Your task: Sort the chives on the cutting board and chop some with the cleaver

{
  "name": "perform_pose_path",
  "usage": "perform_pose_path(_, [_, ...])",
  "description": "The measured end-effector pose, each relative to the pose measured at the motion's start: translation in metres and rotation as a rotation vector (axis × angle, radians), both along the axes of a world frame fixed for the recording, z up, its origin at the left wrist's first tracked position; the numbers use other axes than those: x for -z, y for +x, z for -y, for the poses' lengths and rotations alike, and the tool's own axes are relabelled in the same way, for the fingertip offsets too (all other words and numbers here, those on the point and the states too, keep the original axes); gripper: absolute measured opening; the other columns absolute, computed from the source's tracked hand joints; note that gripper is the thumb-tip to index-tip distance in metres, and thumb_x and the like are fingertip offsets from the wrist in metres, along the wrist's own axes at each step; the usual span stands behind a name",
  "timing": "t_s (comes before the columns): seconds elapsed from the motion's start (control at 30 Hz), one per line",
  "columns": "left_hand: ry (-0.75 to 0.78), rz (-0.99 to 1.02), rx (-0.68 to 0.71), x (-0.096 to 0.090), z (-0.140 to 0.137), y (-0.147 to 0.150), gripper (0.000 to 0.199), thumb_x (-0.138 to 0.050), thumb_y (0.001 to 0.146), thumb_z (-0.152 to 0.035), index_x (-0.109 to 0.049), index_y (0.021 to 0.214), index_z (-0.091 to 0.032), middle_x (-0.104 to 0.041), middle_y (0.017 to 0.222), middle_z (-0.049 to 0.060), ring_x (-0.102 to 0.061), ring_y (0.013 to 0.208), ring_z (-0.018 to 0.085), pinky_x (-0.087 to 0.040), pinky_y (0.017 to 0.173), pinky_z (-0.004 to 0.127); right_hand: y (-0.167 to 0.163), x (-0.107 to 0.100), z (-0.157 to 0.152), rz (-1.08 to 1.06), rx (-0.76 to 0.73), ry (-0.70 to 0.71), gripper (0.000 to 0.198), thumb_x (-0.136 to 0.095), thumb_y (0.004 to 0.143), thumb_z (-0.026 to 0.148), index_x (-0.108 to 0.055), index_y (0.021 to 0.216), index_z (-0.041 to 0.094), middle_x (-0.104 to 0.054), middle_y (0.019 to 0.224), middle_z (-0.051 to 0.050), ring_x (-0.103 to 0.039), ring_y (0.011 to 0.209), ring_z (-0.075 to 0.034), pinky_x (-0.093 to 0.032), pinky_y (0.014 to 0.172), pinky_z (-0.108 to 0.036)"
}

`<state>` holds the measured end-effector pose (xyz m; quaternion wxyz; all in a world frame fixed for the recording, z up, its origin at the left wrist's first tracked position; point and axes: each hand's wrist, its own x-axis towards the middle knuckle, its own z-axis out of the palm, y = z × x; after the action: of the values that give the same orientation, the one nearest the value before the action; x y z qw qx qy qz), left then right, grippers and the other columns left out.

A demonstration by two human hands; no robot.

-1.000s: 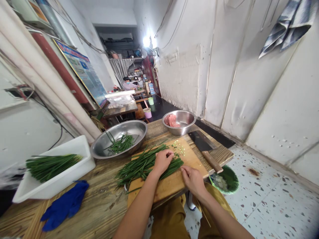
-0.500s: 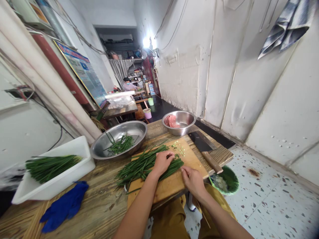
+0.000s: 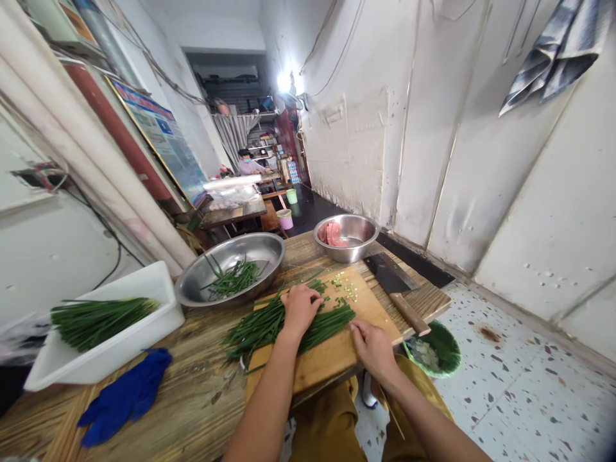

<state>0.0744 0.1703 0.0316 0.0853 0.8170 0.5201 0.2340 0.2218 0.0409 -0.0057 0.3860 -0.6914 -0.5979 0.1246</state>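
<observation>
A bundle of garlic chives (image 3: 327,326) lies across the wooden cutting board (image 3: 373,314), its leaves running off to the left. My left hand (image 3: 301,309) is over the bundle, fingers curled down around some of the chives. At the cut right end of the bundle is my right hand (image 3: 373,346), its fingers folded together; whether they hold anything is hidden. Small chopped pieces (image 3: 344,285) are scattered near the board's top edge. A cleaver (image 3: 392,279) with a wooden handle lies right of the board, touched by neither hand.
Behind the board stand a steel bowl with cut chives (image 3: 274,253) and a steel bowl with pink meat (image 3: 360,250). To the left are a white tub (image 3: 163,289) with more chives and blue gloves (image 3: 128,394). A green-lined bin (image 3: 447,350) stands below right. A person (image 3: 249,165) sits far back.
My left hand has slid left along the chives, away from the cut ends, exposing more of the bundle. My right hand has stayed about where it was.
</observation>
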Motion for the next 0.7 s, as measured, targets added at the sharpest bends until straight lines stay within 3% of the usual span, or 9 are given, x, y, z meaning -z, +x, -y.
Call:
perform_pose_path(0.1, [-0.029,-0.070,-0.014,0.0009,0.0006,0.0012,0.010,-0.065,0.071,-0.032,-0.070,0.075,-0.025,-0.062,0.090,0.005,-0.046,0.097,0.025,-0.027,0.082,0.038,0.0002,-0.0003,0.0001,-0.002,-0.004,0.003,0.029,-0.038,0.088,0.023,-0.067,0.089,0.019,-0.072,0.080,-0.005,-0.067,0.075,-0.018,-0.045,0.068,-0.021])
perform_pose_path(0.37, [-0.063,-0.130,0.002,0.0000,0.0024,0.0024,0.020,-0.050,0.082,-0.027,-0.071,0.081,-0.027,-0.066,0.091,0.004,-0.048,0.096,0.024,-0.025,0.083,0.040,0.0001,-0.0013,0.0003,0.000,-0.010,0.007,0.030,-0.038,0.088,0.023,-0.068,0.088,0.019,-0.072,0.080,-0.004,-0.066,0.074,-0.018,-0.044,0.067,-0.021])
perform_pose_path(0.7, [-0.095,-0.148,0.041,0.0004,0.0016,0.0024,0.014,-0.055,0.079,-0.022,-0.068,0.083,-0.026,-0.066,0.091,0.003,-0.050,0.095,0.022,-0.025,0.084,0.039,-0.0004,-0.0003,0.0007,0.001,-0.006,0.000,0.031,-0.037,0.088,0.024,-0.067,0.090,0.019,-0.072,0.081,-0.005,-0.066,0.076,-0.017,-0.045,0.069,-0.021])
